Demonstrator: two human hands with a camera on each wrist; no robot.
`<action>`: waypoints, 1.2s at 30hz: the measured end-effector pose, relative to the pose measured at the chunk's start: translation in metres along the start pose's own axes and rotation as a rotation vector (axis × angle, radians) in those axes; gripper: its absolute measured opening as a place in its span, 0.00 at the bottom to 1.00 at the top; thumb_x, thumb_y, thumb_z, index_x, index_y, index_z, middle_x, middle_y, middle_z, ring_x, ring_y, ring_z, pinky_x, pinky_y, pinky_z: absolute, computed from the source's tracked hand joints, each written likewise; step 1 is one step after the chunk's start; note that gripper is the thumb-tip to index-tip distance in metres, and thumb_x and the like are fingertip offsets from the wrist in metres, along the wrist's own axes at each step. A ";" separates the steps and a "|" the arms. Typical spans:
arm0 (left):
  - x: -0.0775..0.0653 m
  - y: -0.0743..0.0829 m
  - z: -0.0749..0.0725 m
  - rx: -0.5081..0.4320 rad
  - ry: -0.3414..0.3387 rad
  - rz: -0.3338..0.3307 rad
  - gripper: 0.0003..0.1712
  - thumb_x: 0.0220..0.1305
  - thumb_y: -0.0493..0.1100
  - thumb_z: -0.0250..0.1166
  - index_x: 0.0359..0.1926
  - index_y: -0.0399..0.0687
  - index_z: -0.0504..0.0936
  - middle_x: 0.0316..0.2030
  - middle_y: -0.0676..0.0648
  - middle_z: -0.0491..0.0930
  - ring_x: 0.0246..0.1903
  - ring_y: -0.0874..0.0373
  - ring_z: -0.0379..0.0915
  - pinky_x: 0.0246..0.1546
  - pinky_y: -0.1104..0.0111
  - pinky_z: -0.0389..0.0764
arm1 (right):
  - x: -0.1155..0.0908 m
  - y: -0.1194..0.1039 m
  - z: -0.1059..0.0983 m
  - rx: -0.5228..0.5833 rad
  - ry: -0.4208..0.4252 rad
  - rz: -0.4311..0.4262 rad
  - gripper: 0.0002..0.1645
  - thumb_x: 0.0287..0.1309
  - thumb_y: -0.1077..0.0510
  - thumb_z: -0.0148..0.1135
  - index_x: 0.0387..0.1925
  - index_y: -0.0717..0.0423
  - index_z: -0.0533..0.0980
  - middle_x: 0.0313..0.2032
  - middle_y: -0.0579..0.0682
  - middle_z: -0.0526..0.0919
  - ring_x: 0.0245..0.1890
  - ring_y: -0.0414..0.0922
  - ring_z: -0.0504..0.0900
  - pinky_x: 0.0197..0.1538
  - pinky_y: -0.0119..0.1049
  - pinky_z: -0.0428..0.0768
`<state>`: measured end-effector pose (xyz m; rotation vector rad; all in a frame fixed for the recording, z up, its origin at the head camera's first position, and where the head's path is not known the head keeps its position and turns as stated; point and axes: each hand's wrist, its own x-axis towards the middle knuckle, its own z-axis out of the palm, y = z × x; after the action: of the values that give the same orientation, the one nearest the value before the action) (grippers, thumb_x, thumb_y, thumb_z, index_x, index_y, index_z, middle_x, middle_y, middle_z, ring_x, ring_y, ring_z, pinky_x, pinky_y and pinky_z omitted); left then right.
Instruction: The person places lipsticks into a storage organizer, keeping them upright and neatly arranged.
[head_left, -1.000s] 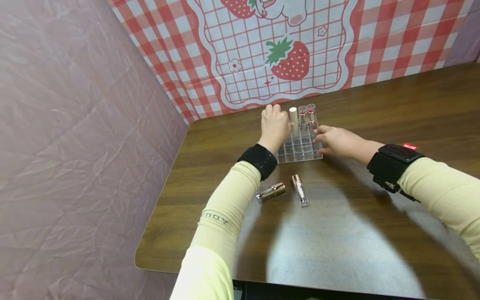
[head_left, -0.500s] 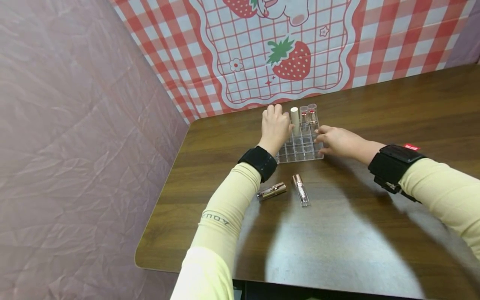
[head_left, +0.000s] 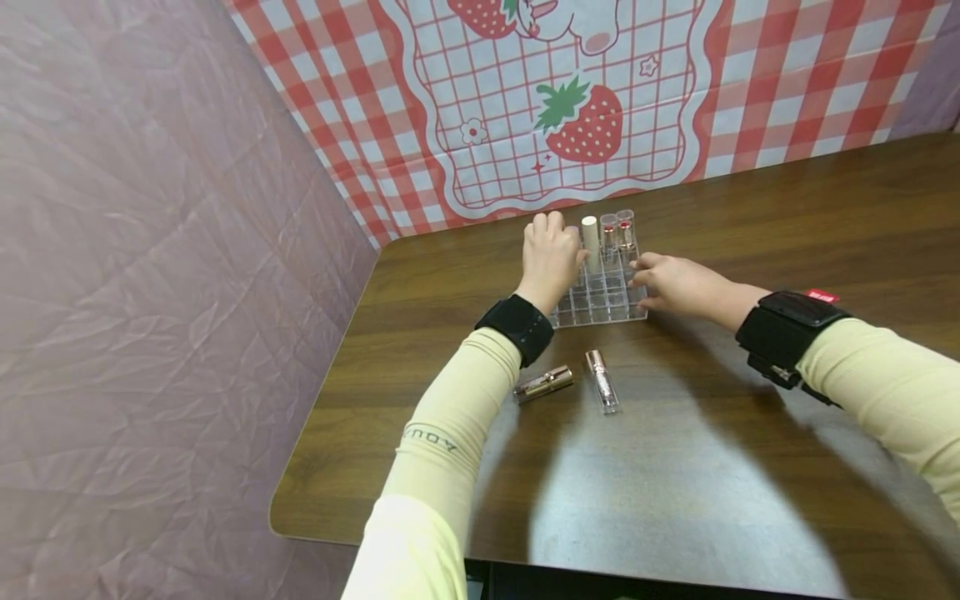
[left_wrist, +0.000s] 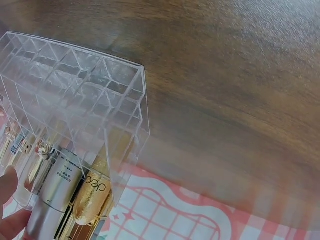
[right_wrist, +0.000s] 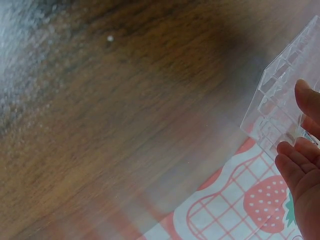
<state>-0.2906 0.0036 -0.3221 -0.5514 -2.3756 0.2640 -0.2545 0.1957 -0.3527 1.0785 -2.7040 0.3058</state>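
A clear stepped lipstick organizer (head_left: 600, 312) stands near the back of the table. At its back left, my left hand (head_left: 551, 254) bends its fingers over the row and pinches the top of a silver lipstick tube (left_wrist: 61, 180). Beside that tube, a gold one (left_wrist: 95, 192) leans in the end compartment. A cream tube (head_left: 590, 237) and two clear-capped lipsticks (head_left: 625, 232) stand along the back row. My right hand (head_left: 678, 283) holds the organizer's right side, thumb toward the front and fingers farther back. Its front compartments hold nothing.
Two rose-gold lipsticks with clear ends lie in front of the organizer, one slanted (head_left: 543, 384) and one pointing toward me (head_left: 602, 382). A red checked strawberry cloth (head_left: 487, 167) hangs behind the table (head_left: 360, 400). Pink fabric (head_left: 150, 292) hangs at the left.
Both hands stay in place at the organizer. The whole head view has shifted slightly; the lipsticks on the table have not moved.
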 end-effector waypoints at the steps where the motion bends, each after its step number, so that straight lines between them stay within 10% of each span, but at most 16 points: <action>1: 0.000 -0.001 -0.001 -0.001 -0.005 -0.001 0.18 0.52 0.61 0.63 0.30 0.53 0.82 0.33 0.51 0.72 0.35 0.56 0.65 0.34 0.68 0.65 | 0.000 0.000 0.000 -0.001 -0.002 0.003 0.15 0.42 0.63 0.70 0.34 0.68 0.79 0.41 0.66 0.75 0.39 0.59 0.78 0.40 0.48 0.78; 16: -0.002 -0.016 -0.030 -0.125 -0.013 -0.078 0.21 0.55 0.62 0.60 0.40 0.54 0.83 0.35 0.53 0.77 0.33 0.57 0.67 0.35 0.70 0.68 | 0.001 -0.004 -0.002 0.011 -0.052 0.066 0.16 0.44 0.63 0.69 0.37 0.68 0.79 0.43 0.66 0.73 0.41 0.59 0.77 0.41 0.48 0.77; 36: -0.054 -0.059 -0.068 -0.797 -0.283 -0.307 0.18 0.60 0.48 0.60 0.50 0.47 0.80 0.34 0.51 0.82 0.29 0.63 0.75 0.31 0.71 0.73 | 0.004 -0.003 -0.002 0.017 -0.078 0.089 0.18 0.44 0.63 0.69 0.39 0.69 0.79 0.46 0.67 0.73 0.42 0.60 0.77 0.44 0.50 0.77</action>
<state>-0.2276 -0.0702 -0.2821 -0.5026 -2.7510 -0.8246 -0.2545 0.1917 -0.3492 0.9958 -2.8285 0.3080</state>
